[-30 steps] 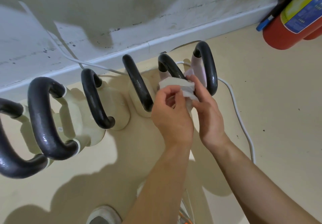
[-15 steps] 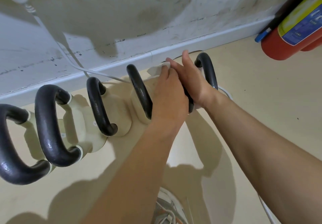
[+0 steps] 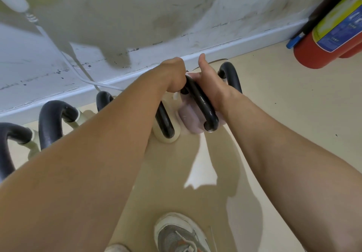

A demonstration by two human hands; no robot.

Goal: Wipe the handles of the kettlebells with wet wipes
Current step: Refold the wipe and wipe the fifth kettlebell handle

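The left grip (image 3: pixel 172 77) is clenched over the far end of the black handle (image 3: pixel 201 103) of the pink kettlebell (image 3: pixel 191 123). The white wet wipe (image 3: pixel 175 96) is caught under its curled fingers and peeks out at the fist's near edge. The right grip (image 3: pixel 213 87) lies against the handle's right side, thumb straight up; its fingers are hidden, so I cannot tell whether it clasps anything. The handle is a glossy, rounded loop, and the bell's body is matt and blocky. Just left of the pink kettlebell stands a cream kettlebell (image 3: pixel 166 139), with the white skirting board (image 3: pixel 58 97) passing close behind both. Just right of it rises another black loop (image 3: pixel 232 77), then a broad stretch of smooth beige floor (image 3: pixel 284 134) runs to a red fire extinguisher (image 3: pixel 321 44). A grey shoe (image 3: pixel 180 234) sits well in front.
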